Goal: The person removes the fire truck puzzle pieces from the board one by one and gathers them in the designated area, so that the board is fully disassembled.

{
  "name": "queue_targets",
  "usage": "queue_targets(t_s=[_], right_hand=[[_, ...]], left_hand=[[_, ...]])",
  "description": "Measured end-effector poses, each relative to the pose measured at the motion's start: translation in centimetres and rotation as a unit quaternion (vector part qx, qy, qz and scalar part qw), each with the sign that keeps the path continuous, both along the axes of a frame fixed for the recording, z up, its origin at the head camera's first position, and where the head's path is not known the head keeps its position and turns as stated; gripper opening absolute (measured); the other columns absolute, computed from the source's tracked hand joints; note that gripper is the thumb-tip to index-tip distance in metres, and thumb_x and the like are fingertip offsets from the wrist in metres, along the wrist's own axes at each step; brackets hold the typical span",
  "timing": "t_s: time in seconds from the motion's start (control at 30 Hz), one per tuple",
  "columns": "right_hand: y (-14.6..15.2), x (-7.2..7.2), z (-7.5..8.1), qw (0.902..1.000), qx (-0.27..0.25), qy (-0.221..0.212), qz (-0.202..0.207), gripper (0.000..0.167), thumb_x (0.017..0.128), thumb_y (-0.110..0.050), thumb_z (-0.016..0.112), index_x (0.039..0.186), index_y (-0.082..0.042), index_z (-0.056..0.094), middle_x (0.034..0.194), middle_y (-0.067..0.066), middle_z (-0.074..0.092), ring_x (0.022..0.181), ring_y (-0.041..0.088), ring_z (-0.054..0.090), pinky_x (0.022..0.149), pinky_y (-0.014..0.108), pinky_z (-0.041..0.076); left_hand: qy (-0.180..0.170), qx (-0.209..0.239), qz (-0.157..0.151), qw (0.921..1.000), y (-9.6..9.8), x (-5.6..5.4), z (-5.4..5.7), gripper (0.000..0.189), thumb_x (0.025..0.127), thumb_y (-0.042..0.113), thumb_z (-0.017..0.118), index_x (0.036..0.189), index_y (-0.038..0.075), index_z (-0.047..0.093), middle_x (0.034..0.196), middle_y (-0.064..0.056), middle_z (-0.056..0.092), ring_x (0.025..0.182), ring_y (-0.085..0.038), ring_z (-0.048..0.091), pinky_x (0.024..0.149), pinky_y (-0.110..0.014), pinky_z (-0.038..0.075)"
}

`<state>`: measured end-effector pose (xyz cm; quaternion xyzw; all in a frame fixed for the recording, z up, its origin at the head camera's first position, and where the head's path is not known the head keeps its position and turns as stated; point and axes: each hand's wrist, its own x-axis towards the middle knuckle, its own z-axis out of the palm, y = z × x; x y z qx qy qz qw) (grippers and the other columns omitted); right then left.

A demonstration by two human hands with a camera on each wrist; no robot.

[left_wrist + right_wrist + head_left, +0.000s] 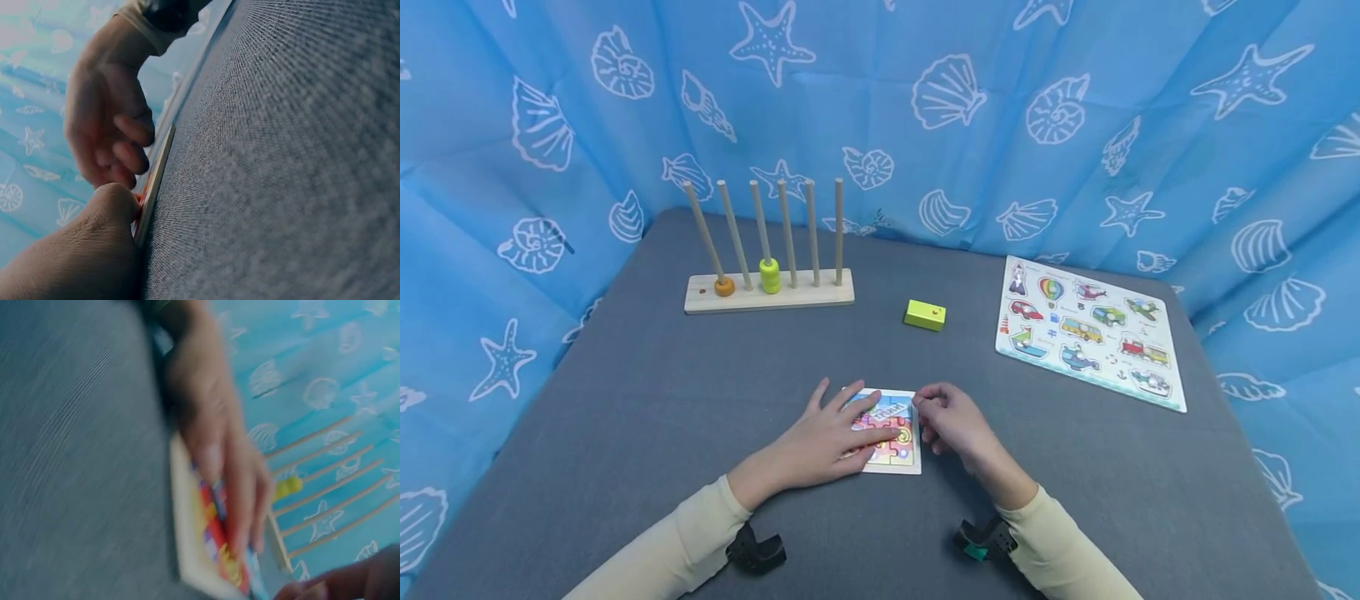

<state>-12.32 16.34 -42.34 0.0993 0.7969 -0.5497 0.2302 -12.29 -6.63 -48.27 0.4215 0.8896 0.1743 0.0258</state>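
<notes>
A small jigsaw puzzle (906, 454) in a pale square frame lies on the grey table, its pieces blue at the far side, red and yellow nearer. My left hand (831, 437) rests across its left part with fingers spread, covering several pieces. At the far right corner of the frame is my right hand (953, 423), fingers bent, with thumb and index fingertips close together at the rim. In the left wrist view the right hand (109, 125) is over the frame's edge (159, 169); I cannot tell whether it pinches a piece. The right wrist view is blurred.
Beyond the puzzle lies a yellow-green block (925, 315). A wooden peg stand (820, 293) with an orange bead (724, 287) and green beads (770, 276) stands at the back left. A picture board of vehicles (1090, 333) lies to the right. A blue curtain (880, 108) hangs behind.
</notes>
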Motion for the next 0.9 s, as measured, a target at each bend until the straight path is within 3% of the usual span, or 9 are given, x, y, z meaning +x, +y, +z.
queue_targets(t_s=[0.07,0.17,0.3,0.63,0.9], right_hand=[[-0.2,0.1,-0.5,0.9947,0.081,0.06,0.019,0.026,0.094,-0.019,0.06,0.116,-0.006,0.057,0.078,0.004,0.055,0.058,0.014,0.052,0.047,0.026,0.042],[-0.4,0.1,-0.8,0.9746,0.162,0.139,0.069,0.026,0.089,-0.017,0.068,0.112,-0.008,0.061,0.079,0.003,0.055,0.063,0.014,0.05,0.053,0.027,0.041],[-0.7,-0.2,-0.9,0.9531,0.205,0.198,0.102,0.025,0.083,-0.012,0.074,0.104,-0.006,0.062,0.082,0.004,0.055,0.069,0.014,0.049,0.06,0.029,0.039],[-0.5,-0.8,-1.1,0.9479,0.205,0.217,0.111,0.02,0.082,-0.01,0.075,0.097,-0.007,0.062,0.084,0.003,0.057,0.073,0.015,0.052,0.065,0.029,0.043],[-0.5,-0.9,-1.1,0.9511,0.18,0.223,0.114,0.02,0.083,-0.01,0.074,0.098,-0.007,0.061,0.079,-0.001,0.056,0.068,0.012,0.052,0.06,0.026,0.042]], left_hand=[[0.004,-0.002,0.0,1.0,0.0,0.0,0.0,0.043,0.1,0.047,0.038,0.143,0.049,0.035,0.158,0.0,0.026,0.147,-0.029,0.015,0.107,-0.07,0.008],[0.008,-0.003,-0.001,1.0,-0.1,0.1,-0.1,0.044,0.1,0.048,0.036,0.144,0.049,0.034,0.158,0.001,0.025,0.146,-0.029,0.016,0.106,-0.07,0.009],[0.008,0.001,0.0,1.0,-0.1,0.1,-0.1,0.044,0.1,0.047,0.037,0.144,0.049,0.034,0.158,0.0,0.025,0.146,-0.03,0.016,0.106,-0.07,0.01],[0.005,-0.012,0.003,0.9999,-0.1,0.0,-0.4,0.044,0.1,0.049,0.034,0.144,0.051,0.031,0.158,0.003,0.023,0.147,-0.026,0.014,0.107,-0.069,0.009],[0.007,-0.008,0.001,0.9999,-0.1,0.0,-0.2,0.044,0.1,0.049,0.035,0.144,0.05,0.033,0.158,0.003,0.024,0.147,-0.026,0.015,0.107,-0.069,0.01]])
